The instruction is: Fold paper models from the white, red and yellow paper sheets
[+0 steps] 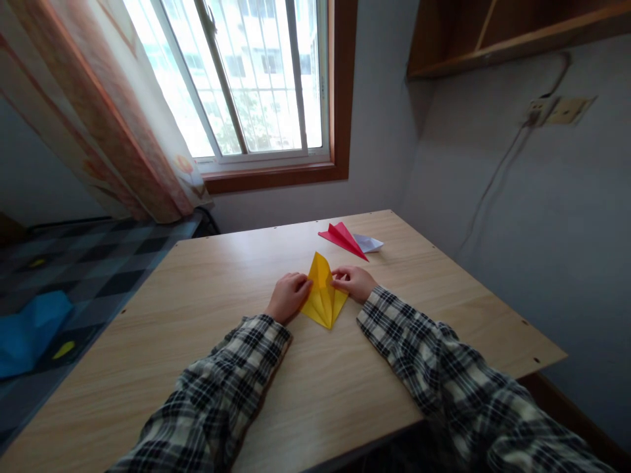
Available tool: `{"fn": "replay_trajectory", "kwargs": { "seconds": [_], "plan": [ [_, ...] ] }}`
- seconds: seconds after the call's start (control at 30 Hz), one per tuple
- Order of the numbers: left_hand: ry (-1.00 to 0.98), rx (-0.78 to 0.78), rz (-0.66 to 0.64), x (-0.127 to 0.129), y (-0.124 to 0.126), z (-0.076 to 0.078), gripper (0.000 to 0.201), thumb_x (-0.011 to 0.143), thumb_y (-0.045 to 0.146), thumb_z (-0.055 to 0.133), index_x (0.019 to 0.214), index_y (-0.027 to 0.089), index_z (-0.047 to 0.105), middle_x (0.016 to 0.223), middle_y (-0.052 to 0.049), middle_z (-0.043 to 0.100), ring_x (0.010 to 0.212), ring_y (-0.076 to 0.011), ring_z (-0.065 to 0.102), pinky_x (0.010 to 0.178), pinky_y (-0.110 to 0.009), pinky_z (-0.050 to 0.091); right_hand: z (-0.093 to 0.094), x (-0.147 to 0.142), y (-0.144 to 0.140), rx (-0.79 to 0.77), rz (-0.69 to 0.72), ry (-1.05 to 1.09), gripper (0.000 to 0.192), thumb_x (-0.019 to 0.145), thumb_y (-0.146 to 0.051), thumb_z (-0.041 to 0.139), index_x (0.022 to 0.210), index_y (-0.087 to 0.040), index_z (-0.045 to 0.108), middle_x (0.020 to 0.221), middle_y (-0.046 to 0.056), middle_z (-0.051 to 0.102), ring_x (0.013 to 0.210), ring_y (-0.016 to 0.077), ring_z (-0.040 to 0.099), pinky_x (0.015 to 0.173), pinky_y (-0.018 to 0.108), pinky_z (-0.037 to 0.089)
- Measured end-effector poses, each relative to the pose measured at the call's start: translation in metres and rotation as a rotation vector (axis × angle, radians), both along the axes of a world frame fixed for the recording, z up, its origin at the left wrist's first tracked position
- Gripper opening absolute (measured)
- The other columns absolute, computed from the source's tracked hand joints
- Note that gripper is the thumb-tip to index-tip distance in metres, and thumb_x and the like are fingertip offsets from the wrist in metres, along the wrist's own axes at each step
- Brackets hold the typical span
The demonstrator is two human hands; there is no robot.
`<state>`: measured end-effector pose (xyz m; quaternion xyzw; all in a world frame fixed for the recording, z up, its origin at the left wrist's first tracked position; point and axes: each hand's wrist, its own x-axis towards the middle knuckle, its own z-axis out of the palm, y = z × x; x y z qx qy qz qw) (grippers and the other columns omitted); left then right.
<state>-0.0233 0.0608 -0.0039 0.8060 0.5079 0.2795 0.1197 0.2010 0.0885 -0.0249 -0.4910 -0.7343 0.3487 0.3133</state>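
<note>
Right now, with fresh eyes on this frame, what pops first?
The bright yellow folded paper near mid-picture, held at its sides by the left hand and right hand. Next, the red paper plane beyond it on the table, with a small white folded paper to its right. The bright window above the table's far edge also pulls the eye.

Near the middle of the table (315, 387) is the paper (323, 294) — left hand (288, 295) at its left edge, right hand (357, 284) at its right. Behind it, slightly right, lies the plane (341, 238), the boat (372, 245) just beside it on the right. Behind the table: the window (269, 92), curtain (113, 92) to its left. Right — a shelf (522, 49) above a socket (541, 108).
</note>
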Motion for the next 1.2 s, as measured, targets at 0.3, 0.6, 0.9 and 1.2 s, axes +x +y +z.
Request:
{"fn": "replay_trajectory", "kwargs": {
  "seconds": [0.3,0.6,0.9,1.2],
  "plan": [
    [-0.048,-0.005,-0.035,0.001,0.000,-0.001,0.029,0.089,0.033,0.048,0.065,0.019,0.056,0.071,-0.003,0.060,0.072,-0.0174,0.053,0.068,-0.030,0.040,0.008,-0.005,-0.007,-0.066,-0.047,-0.117,0.019,0.074,-0.037,0.072,0.083,-0.020,0.070,0.074,-0.002,0.069,0.067,0.0136,0.060,0.054,0.022,0.037],
    [-0.098,-0.035,0.022,0.000,-0.003,-0.003,0.016,0.083,0.029,0.055,0.095,0.020,0.062,0.073,0.000,0.061,0.067,-0.0156,0.054,0.063,-0.027,0.041,0.013,-0.012,-0.010,0.007,-0.087,-0.239,0.016,0.076,-0.036,0.069,0.083,-0.023,0.071,0.075,-0.003,0.069,0.068,0.0126,0.059,0.056,0.023,0.034],
    [-0.004,0.080,0.061,0.003,-0.008,-0.006,0.010,0.081,0.020,0.056,0.091,0.020,0.054,0.080,-0.002,0.060,0.076,-0.0192,0.057,0.072,-0.033,0.048,0.020,-0.018,-0.010,-0.042,-0.122,-0.338,0.018,0.073,-0.039,0.072,0.082,-0.024,0.067,0.075,-0.005,0.066,0.069,0.0125,0.058,0.055,0.025,0.031],
    [0.274,0.239,0.026,0.003,-0.019,-0.004,0.017,0.091,0.026,0.053,0.096,0.020,0.068,0.112,-0.010,0.061,0.107,-0.0272,0.052,0.099,-0.047,0.044,0.016,-0.015,-0.027,0.214,-0.105,-0.430,0.019,0.083,-0.033,0.069,0.097,-0.024,0.059,0.079,-0.004,0.063,0.070,0.0128,0.055,0.059,0.024,0.031]
  ]
}}
